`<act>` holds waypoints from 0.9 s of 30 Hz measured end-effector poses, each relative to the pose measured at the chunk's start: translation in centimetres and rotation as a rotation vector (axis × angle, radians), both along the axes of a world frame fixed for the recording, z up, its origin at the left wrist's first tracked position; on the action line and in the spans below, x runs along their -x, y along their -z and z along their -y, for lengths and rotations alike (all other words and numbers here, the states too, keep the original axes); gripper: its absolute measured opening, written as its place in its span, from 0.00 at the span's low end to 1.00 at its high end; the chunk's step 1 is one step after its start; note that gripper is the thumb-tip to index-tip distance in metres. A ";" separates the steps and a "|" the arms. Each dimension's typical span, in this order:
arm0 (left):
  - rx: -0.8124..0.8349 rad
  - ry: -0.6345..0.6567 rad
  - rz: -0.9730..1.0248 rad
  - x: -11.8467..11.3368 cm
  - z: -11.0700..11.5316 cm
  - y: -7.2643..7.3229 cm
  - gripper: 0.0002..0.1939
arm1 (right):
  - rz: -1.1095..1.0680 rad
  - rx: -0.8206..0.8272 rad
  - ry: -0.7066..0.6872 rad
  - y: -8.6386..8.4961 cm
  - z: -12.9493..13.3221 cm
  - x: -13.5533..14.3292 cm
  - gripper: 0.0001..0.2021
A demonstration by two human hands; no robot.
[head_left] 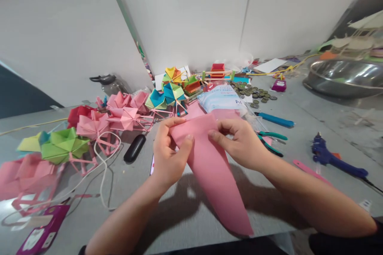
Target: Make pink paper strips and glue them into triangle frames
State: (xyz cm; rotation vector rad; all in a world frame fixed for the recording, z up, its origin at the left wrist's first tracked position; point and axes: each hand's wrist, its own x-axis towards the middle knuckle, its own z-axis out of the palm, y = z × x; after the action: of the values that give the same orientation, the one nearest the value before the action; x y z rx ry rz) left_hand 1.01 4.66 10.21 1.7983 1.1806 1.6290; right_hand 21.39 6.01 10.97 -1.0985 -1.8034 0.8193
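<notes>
A sheet of pink paper [214, 171] is held up over the table between my two hands, its long end curving down toward the front edge. My left hand [172, 149] pinches the sheet's upper left part, thumb on the near face and fingers behind. On the upper right side, my right hand [239, 141] grips the same sheet with thumb and fingers. The top strip of the paper looks bent or folded over. Behind it, more pink paper lies beside a clear plastic packet [223, 97] marked A4.
Folded paper umbrellas [124, 117] in several colours crowd the left, with a black case [135, 148] and white cable nearby. To the right lie green-handled pliers [272, 135], a blue-handled tool [277, 119] and a blue glue gun [335, 157]. A metal basin [344, 77] stands far right.
</notes>
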 end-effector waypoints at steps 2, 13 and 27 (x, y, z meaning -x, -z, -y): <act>0.012 -0.017 -0.016 0.0 0.0 0.1 0.15 | 0.000 0.014 -0.006 0.2 -0.2 0.0 0.17; -0.005 -0.242 0.107 -0.5 0.1 1.1 0.12 | -0.090 0.052 -0.074 0.5 1.4 1.6 0.10; 0.337 0.142 0.514 0.1 0.5 4.0 0.33 | 0.031 -0.006 -0.026 0.5 0.0 0.2 0.10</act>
State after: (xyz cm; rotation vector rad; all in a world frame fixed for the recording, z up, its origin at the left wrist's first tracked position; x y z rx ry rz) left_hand 0.94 4.14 6.24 1.1359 0.9879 1.5663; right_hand 21.15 6.01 10.45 -1.0910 -1.8482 0.8155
